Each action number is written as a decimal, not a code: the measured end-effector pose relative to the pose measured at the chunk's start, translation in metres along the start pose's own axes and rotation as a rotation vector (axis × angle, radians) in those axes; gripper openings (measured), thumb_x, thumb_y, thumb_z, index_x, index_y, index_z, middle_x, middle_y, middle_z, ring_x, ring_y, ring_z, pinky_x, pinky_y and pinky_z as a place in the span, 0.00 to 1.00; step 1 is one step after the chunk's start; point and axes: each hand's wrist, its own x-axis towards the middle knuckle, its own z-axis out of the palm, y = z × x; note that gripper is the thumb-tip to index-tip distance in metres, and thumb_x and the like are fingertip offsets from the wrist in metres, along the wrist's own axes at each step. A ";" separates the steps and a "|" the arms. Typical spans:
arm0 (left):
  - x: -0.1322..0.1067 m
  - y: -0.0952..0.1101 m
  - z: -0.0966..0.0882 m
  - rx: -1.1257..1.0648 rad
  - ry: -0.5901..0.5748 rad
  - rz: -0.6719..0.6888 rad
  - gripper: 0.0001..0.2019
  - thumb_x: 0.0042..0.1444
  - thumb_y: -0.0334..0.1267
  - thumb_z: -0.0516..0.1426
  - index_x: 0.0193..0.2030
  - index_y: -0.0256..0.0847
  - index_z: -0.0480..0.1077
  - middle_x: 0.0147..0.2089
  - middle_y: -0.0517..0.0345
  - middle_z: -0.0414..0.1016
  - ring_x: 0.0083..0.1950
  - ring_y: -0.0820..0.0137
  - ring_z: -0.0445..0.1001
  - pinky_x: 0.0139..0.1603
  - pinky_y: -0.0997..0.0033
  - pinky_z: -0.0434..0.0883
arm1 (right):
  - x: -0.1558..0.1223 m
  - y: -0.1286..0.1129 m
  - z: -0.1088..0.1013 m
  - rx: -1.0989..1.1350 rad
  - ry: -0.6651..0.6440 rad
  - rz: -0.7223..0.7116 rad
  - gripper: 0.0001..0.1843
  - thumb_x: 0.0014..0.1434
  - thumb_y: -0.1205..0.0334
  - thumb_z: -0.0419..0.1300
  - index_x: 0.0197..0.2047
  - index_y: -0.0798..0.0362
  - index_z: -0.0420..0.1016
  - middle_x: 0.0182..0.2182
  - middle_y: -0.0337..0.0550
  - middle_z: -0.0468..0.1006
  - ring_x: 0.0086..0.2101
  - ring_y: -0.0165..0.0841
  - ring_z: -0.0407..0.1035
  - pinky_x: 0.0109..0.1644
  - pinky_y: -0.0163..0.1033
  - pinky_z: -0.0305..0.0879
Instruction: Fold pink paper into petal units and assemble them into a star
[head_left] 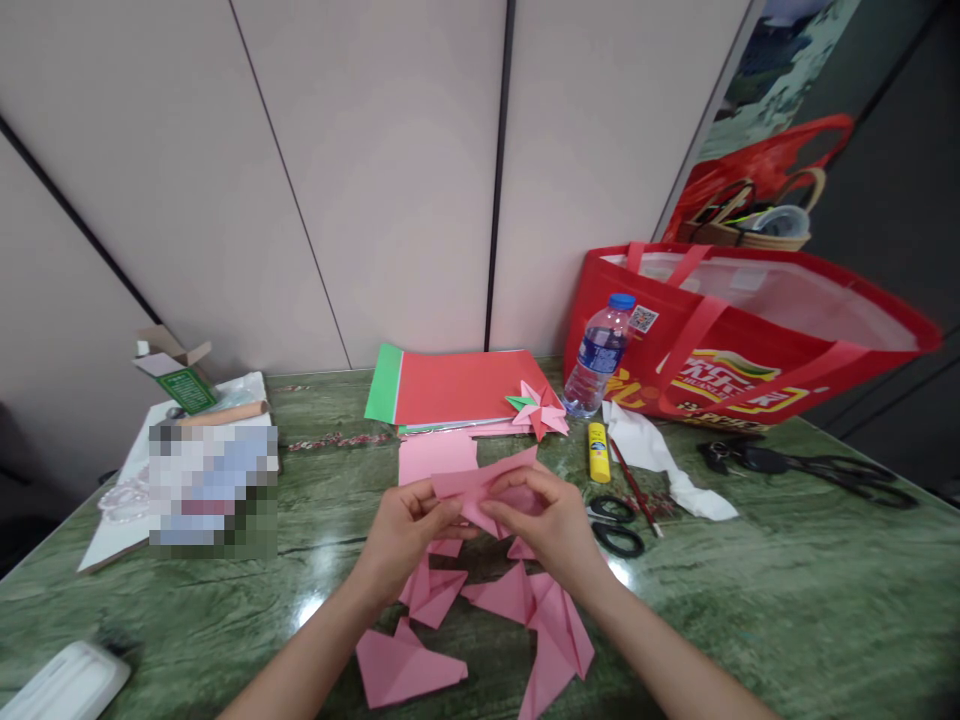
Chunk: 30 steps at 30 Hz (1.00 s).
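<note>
A pink sheet of paper (491, 478), partly folded, is held up above the table between my two hands. My left hand (409, 525) pinches its left side with thumb and fingers. On the other side, my right hand (544, 515) grips the paper, the thumb pressed near its middle. Below lie several folded pink paper pieces, among them one at the lower left (405, 668) and one at the lower right (559, 640). Just behind my hands is a stack of pink paper (435, 455), partly covered. A pink, red and green paper star (538, 408) rests farther back.
Red and green sheets (465, 385) lie against the wall. To the right are a water bottle (598, 355), glue stick (598, 452), pencil (634, 485), black-handled scissors (619, 525), white tissue (660, 450), larger scissors (817, 470) and a red bag (720, 340). A small box (180, 375) stands left.
</note>
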 end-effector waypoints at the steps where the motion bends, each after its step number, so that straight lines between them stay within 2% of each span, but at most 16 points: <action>1: 0.000 0.000 0.000 0.000 0.003 0.000 0.09 0.43 0.37 0.62 0.21 0.36 0.68 0.19 0.64 0.73 0.28 0.69 0.76 0.34 0.70 0.73 | 0.000 0.000 0.000 0.003 0.000 0.000 0.03 0.42 0.65 0.65 0.25 0.52 0.74 0.26 0.40 0.76 0.30 0.34 0.70 0.37 0.38 0.65; 6: 0.000 -0.001 0.001 -0.007 -0.052 -0.014 0.08 0.41 0.36 0.63 0.27 0.35 0.71 0.25 0.60 0.77 0.29 0.69 0.76 0.37 0.66 0.73 | 0.000 0.003 0.000 -0.004 0.015 0.041 0.06 0.42 0.62 0.65 0.26 0.53 0.73 0.26 0.39 0.76 0.29 0.34 0.69 0.35 0.37 0.65; 11: 0.001 -0.004 -0.001 0.002 -0.025 -0.017 0.07 0.41 0.35 0.63 0.23 0.36 0.70 0.21 0.62 0.76 0.27 0.70 0.75 0.34 0.70 0.74 | -0.001 0.003 0.001 -0.002 0.005 0.047 0.08 0.42 0.60 0.65 0.26 0.53 0.72 0.26 0.40 0.75 0.30 0.35 0.69 0.36 0.37 0.65; 16: 0.001 -0.006 -0.003 -0.022 -0.062 -0.044 0.08 0.43 0.35 0.63 0.29 0.34 0.71 0.25 0.59 0.78 0.28 0.69 0.76 0.36 0.68 0.73 | -0.001 0.003 0.001 0.007 -0.001 0.045 0.07 0.42 0.61 0.65 0.26 0.53 0.72 0.26 0.39 0.75 0.30 0.34 0.69 0.36 0.37 0.64; 22: 0.002 -0.006 -0.003 -0.020 -0.115 -0.070 0.08 0.43 0.36 0.63 0.28 0.33 0.72 0.25 0.57 0.78 0.27 0.68 0.76 0.36 0.66 0.73 | -0.001 0.002 0.001 -0.013 0.005 0.061 0.07 0.42 0.61 0.65 0.26 0.53 0.71 0.25 0.39 0.74 0.29 0.34 0.68 0.36 0.37 0.64; 30: 0.000 -0.008 -0.002 0.024 -0.050 -0.101 0.11 0.39 0.39 0.64 0.24 0.34 0.70 0.21 0.60 0.76 0.24 0.68 0.76 0.32 0.67 0.74 | -0.002 0.000 0.001 -0.012 0.021 0.016 0.06 0.43 0.62 0.64 0.25 0.53 0.71 0.25 0.39 0.74 0.29 0.33 0.68 0.34 0.36 0.64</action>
